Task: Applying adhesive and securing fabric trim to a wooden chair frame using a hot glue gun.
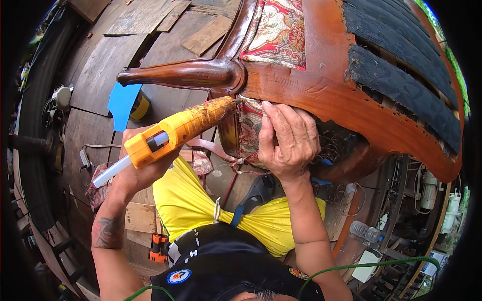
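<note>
My left hand is wrapped round a yellow hot glue gun, with a whitish glue stick poking out of its back end. The gun's nozzle touches or nearly touches the lower edge of a polished brown wooden chair frame, which lies tipped over. Just right of the nozzle, my right hand has thumb and forefinger pinched at the edge of the floral fabric under the rail. What lies between those fingertips is mostly hidden. A carved chair leg points left above the gun.
Dark webbing straps span the chair's underside at right. A blue sheet sits by a dark container left of the gun. Loose boards lie on the plank floor, an orange-black tool lower left, a plastic bottle lower right.
</note>
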Available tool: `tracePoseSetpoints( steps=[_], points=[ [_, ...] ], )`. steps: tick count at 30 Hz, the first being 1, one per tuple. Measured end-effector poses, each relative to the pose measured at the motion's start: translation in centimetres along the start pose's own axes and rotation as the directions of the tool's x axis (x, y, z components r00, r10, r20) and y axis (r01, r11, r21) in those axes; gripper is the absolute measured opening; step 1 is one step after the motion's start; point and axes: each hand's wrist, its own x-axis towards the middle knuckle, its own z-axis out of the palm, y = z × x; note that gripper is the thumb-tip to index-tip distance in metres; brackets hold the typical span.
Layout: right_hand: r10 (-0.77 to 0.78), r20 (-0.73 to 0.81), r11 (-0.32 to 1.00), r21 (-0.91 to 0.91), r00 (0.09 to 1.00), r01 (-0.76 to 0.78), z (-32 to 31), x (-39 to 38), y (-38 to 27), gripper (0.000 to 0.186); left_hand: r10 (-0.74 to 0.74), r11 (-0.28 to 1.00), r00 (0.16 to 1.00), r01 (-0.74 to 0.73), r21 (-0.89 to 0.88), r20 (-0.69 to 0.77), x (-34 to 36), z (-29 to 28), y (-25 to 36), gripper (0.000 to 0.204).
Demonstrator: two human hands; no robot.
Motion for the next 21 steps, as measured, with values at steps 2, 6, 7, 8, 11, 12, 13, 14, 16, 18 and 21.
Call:
tracePoseSetpoints(
  steps=[2, 6, 7, 8, 11, 12, 13, 14, 16, 18, 21],
  points=[
    [0.000, 0.002, 1.000, 0.001, 1.000, 0.000, 0.0, 0.0, 0.0, 0.028, 0.030, 0.999, 0.999, -0.030, 0.016, -0.012, 0.0, 0.0, 0.1, 0.030],
    [0.001, 0.001, 1.000, 0.001, 1.000, -0.001, -0.1, 0.0, 0.1, 0.028, 0.017, 1.000, 1.000, -0.017, -0.010, -0.010, 0.3, 0.1, 0.3, 0.030],
    [0.000, 0.001, 1.000, 0.001, 1.000, 0.000, -0.1, 0.0, 0.1, 0.028, 0.019, 1.000, 1.000, -0.019, -0.013, -0.008, 0.3, 0.1, 0.3, 0.030],
    [0.000, 0.002, 1.000, 0.003, 1.000, 0.000, -0.1, 0.0, 0.0, 0.028, 0.018, 1.000, 1.000, -0.018, -0.012, -0.009, 0.5, 0.1, 0.3, 0.030],
    [0.017, 0.007, 1.000, 0.018, 1.000, -0.017, -0.1, 0.2, -0.2, 0.026, 0.230, 0.973, 0.966, -0.232, 0.000, -0.120, 1.1, 0.2, 0.5, 0.021],
    [0.016, 0.006, 1.000, 0.016, 1.000, -0.017, -0.1, 0.2, -0.2, 0.026, 0.259, 0.966, 0.958, -0.256, 0.036, -0.127, 1.1, 0.3, 0.5, 0.021],
    [0.016, 0.004, 1.000, 0.014, 1.000, -0.016, -0.2, 0.2, -0.1, 0.026, 0.288, 0.957, 0.948, -0.281, 0.073, -0.133, 1.2, 0.3, 0.5, 0.020],
    [0.016, 0.004, 1.000, 0.014, 1.000, -0.016, -0.2, 0.1, -0.1, 0.026, 0.288, 0.957, 0.948, -0.281, 0.073, -0.132, 1.1, 0.2, 0.5, 0.020],
    [0.004, -0.003, 1.000, 0.005, 1.000, -0.004, -0.1, 0.0, 0.0, 0.027, 0.249, 0.968, 0.961, -0.243, 0.060, -0.123, 1.0, 0.0, 0.5, 0.020],
    [0.002, -0.004, 1.000, 0.006, 1.000, -0.002, -0.1, 0.1, 0.0, 0.027, 0.235, 0.972, 0.962, -0.232, 0.041, -0.135, 0.8, 0.1, 0.4, 0.020],
    [-0.002, -0.004, 1.000, 0.003, 1.000, 0.002, -0.1, 0.0, 0.1, 0.027, 0.239, 0.971, 0.961, -0.237, 0.029, -0.137, 0.9, 0.2, 0.6, 0.020]
  ],
)
